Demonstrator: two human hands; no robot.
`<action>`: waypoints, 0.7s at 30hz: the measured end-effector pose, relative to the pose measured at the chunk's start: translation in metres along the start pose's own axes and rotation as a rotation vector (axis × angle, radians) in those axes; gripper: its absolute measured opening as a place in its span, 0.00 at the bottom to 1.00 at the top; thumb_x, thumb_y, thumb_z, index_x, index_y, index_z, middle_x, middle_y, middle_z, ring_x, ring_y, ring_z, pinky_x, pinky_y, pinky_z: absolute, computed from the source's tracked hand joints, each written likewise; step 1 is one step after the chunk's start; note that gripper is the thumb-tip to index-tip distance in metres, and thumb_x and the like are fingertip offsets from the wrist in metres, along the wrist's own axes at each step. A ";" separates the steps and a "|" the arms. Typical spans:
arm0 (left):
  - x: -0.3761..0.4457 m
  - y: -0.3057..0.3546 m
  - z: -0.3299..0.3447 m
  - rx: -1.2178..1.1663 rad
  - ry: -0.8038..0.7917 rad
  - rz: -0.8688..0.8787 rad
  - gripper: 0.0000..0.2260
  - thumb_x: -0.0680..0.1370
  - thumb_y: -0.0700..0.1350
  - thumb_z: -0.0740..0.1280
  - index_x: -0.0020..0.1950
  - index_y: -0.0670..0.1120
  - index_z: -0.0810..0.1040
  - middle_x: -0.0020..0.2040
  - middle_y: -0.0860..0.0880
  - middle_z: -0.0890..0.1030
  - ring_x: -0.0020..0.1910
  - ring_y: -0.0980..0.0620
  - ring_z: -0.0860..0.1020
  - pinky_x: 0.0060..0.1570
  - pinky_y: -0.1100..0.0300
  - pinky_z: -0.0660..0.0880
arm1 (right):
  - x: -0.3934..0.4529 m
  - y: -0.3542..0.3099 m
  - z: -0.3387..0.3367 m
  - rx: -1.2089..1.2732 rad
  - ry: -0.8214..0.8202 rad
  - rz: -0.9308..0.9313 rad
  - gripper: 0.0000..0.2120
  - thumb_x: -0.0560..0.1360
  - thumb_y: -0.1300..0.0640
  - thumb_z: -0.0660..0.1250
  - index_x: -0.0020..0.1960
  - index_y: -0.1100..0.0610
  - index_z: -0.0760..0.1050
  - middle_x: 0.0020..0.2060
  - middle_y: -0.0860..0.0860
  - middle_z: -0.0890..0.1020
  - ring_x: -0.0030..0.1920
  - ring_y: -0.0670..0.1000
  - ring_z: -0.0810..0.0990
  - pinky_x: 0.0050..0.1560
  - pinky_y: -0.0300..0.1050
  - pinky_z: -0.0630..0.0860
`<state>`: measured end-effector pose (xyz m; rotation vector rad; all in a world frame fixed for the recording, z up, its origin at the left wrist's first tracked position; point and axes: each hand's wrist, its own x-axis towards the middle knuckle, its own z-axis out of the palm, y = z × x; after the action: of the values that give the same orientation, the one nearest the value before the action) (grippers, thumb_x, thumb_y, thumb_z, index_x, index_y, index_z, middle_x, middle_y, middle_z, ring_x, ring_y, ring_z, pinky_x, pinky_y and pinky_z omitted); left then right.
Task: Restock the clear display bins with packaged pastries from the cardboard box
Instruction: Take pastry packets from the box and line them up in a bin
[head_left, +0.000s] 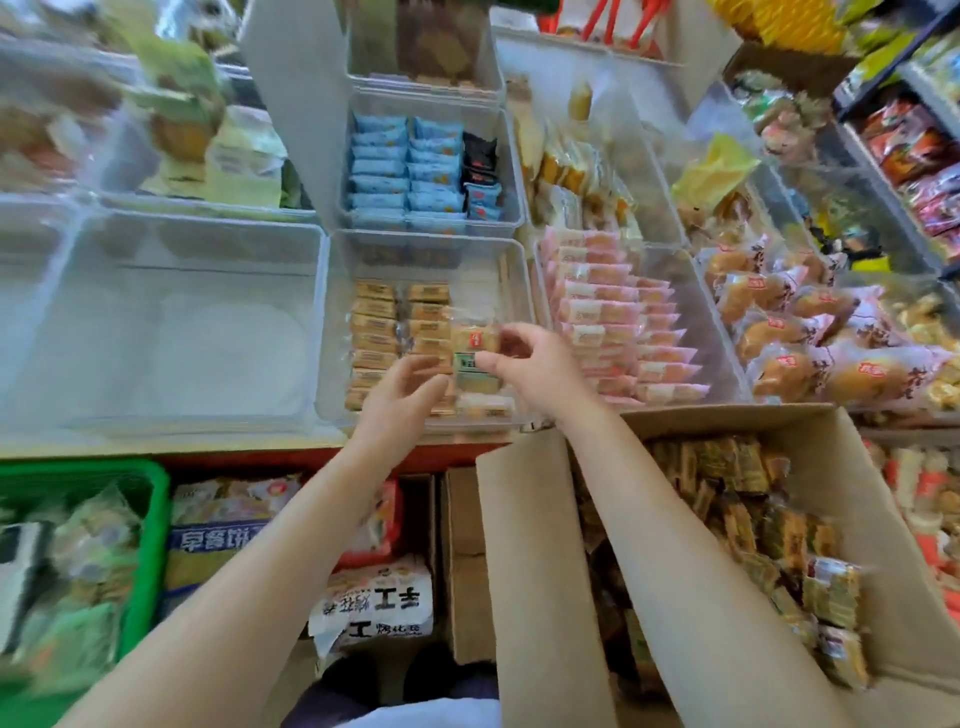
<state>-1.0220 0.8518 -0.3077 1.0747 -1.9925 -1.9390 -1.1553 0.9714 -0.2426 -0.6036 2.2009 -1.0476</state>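
Both hands over the clear bin (332, 332) (half stocked).
Right hand (530, 364) pinches a pastry packet (475, 345); left hand (400, 400) seemingly relaxed, fingers released.

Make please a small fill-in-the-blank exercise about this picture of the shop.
1. The right hand pinches a packaged pastry over the ____ bin.
2. The basket at lower left is ____.
3. The cardboard box stands at the person's ____ side.
4. The bin behind holds mostly ____ packets.

Missing words: clear; green; right; blue
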 end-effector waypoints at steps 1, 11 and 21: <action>0.009 -0.012 -0.006 0.138 0.008 0.004 0.16 0.80 0.53 0.68 0.66 0.51 0.77 0.57 0.55 0.81 0.57 0.55 0.80 0.61 0.51 0.77 | 0.016 0.002 0.003 -0.107 0.060 -0.011 0.19 0.75 0.53 0.74 0.65 0.52 0.78 0.51 0.44 0.81 0.53 0.46 0.79 0.55 0.43 0.76; 0.020 -0.060 -0.018 0.729 0.028 0.165 0.08 0.81 0.54 0.66 0.54 0.54 0.83 0.54 0.59 0.83 0.60 0.56 0.76 0.67 0.53 0.55 | 0.098 0.039 0.051 -1.226 -0.247 -0.057 0.12 0.78 0.67 0.62 0.56 0.55 0.79 0.49 0.54 0.74 0.57 0.57 0.76 0.53 0.50 0.74; 0.019 -0.065 -0.017 0.758 0.043 0.199 0.07 0.81 0.54 0.65 0.55 0.55 0.80 0.56 0.59 0.81 0.60 0.55 0.73 0.69 0.55 0.51 | 0.101 0.039 0.070 -1.609 -0.183 -0.017 0.18 0.79 0.61 0.63 0.68 0.60 0.72 0.58 0.57 0.72 0.57 0.56 0.76 0.49 0.47 0.70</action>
<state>-1.0017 0.8335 -0.3720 0.9651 -2.7580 -1.0487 -1.1829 0.8943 -0.3420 -1.2291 2.4417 1.0027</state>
